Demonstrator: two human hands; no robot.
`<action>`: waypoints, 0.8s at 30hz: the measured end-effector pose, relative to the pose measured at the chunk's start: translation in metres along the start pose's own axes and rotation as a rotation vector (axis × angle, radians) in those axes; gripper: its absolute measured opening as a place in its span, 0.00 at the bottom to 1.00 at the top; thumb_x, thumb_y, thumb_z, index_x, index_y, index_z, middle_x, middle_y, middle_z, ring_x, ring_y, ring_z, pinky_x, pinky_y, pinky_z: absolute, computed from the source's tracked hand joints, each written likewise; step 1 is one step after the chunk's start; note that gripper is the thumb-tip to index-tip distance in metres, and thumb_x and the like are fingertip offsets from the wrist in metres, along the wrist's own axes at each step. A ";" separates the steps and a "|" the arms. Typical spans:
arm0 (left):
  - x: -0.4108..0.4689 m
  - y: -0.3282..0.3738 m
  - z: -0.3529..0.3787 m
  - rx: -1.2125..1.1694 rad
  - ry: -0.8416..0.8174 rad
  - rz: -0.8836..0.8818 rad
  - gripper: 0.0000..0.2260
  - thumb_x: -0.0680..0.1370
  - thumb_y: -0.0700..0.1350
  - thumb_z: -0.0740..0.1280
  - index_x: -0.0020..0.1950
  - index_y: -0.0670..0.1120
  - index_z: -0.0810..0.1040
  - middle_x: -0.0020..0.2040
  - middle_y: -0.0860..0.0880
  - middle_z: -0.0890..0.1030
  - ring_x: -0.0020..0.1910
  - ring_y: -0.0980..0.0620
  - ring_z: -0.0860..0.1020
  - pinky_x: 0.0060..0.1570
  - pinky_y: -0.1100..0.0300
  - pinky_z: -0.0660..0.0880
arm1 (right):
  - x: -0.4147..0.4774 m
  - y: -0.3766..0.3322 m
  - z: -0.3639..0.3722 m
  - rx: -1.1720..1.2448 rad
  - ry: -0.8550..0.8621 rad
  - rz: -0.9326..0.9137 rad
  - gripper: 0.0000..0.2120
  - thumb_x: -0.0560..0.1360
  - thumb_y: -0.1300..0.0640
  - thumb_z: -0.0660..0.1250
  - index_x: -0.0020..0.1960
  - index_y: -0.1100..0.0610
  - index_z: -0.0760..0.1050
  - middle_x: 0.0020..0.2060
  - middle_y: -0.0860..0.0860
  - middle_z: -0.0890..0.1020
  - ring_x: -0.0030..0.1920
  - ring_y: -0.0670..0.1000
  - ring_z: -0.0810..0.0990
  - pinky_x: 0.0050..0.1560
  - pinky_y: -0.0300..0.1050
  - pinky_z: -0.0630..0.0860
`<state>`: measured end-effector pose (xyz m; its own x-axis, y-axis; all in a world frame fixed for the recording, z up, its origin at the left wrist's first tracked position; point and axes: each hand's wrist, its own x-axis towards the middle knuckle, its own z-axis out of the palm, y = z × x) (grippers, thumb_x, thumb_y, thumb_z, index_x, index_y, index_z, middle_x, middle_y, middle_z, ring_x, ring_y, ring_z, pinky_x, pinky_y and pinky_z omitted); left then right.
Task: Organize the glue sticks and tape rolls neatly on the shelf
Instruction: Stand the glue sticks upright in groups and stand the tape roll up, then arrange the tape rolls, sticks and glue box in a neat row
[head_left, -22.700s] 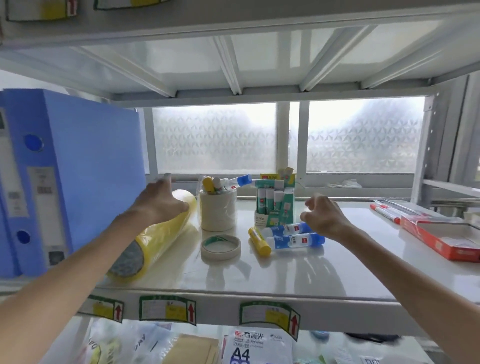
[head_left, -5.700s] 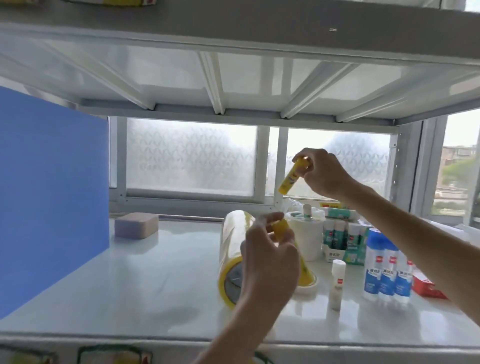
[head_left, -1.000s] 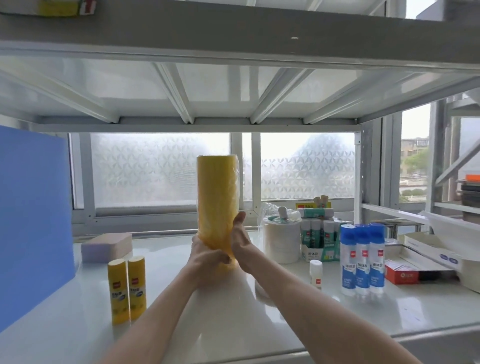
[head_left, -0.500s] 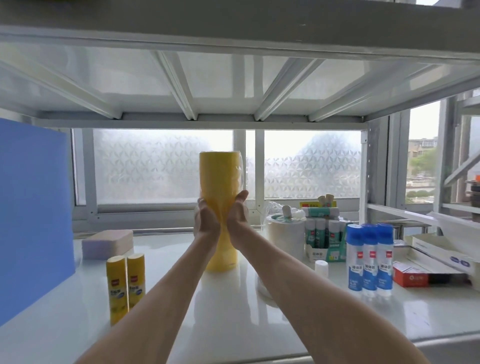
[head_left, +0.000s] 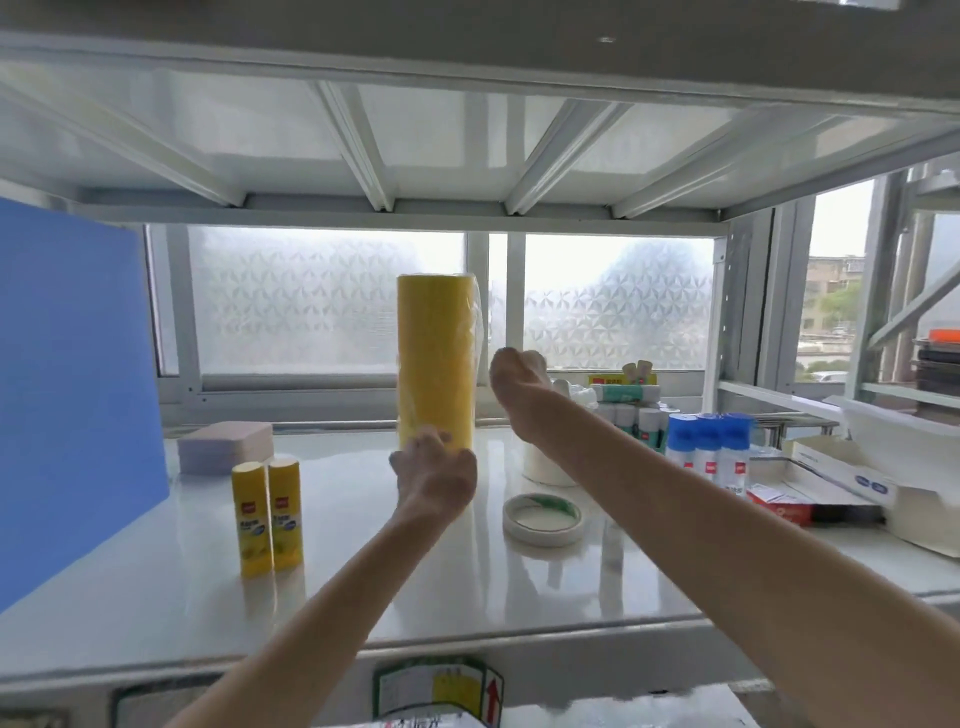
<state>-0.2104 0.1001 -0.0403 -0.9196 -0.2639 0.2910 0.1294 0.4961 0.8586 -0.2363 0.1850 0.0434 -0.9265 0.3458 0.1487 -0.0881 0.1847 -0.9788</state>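
We see the left hand (head_left: 435, 480) low in front of the tall yellow roll wrapped in clear film (head_left: 435, 358), which stands upright on the glossy white metal shelf (head_left: 467, 587). The fingers of this hand are loosely spread and hold nothing; whether the fingertips touch the bottom of the roll, we cannot tell, because the hand hides that part. The right hand (head_left: 517, 376) is higher, just to the right of the roll and apart from it. It looks curled, with the back turned to us, so we cannot tell if it is closed on something.

Left of the left hand, and a little nearer to us, two yellow glue sticks with red labels (head_left: 267, 512) stand upright and touch each other side by side. Behind them lies a flat pale purple block (head_left: 226, 447), and further left stands a large blue board (head_left: 72, 389). Between the two forearms, right of the left hand, a flat white tape ring with a green inside (head_left: 543, 519) lies on the shelf. Under the right forearm a white cylinder-shaped pot (head_left: 545, 467) is partly hidden. Right of that arm three white bottles with blue caps (head_left: 709, 449) stand close in one row, and behind them is a box of small glue sticks with white caps (head_left: 631, 415). At the far right lies an open white carton (head_left: 852, 483)
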 end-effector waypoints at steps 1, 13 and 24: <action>-0.009 -0.006 0.003 0.077 -0.114 0.129 0.20 0.77 0.38 0.58 0.69 0.43 0.72 0.67 0.42 0.73 0.67 0.43 0.70 0.66 0.55 0.68 | -0.003 -0.007 -0.013 -0.027 0.020 -0.023 0.18 0.78 0.60 0.52 0.65 0.65 0.67 0.52 0.62 0.78 0.49 0.59 0.78 0.45 0.49 0.73; -0.026 -0.036 0.003 0.429 -0.478 0.532 0.20 0.81 0.58 0.60 0.60 0.46 0.82 0.62 0.53 0.79 0.59 0.53 0.77 0.62 0.59 0.71 | 0.039 -0.011 -0.087 -0.865 -0.157 -0.269 0.13 0.73 0.52 0.69 0.43 0.63 0.78 0.34 0.55 0.80 0.32 0.52 0.77 0.33 0.41 0.75; -0.047 -0.022 -0.014 0.475 -0.078 0.531 0.17 0.78 0.40 0.62 0.66 0.45 0.75 0.64 0.45 0.78 0.61 0.46 0.76 0.62 0.57 0.72 | 0.048 0.004 -0.064 -1.049 0.035 -0.544 0.08 0.72 0.71 0.64 0.39 0.60 0.69 0.37 0.55 0.74 0.39 0.56 0.77 0.37 0.46 0.75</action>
<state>-0.1652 0.0904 -0.0668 -0.8033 0.1641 0.5725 0.4075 0.8524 0.3275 -0.2582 0.2609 0.0558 -0.8482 0.0104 0.5295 -0.1093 0.9748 -0.1943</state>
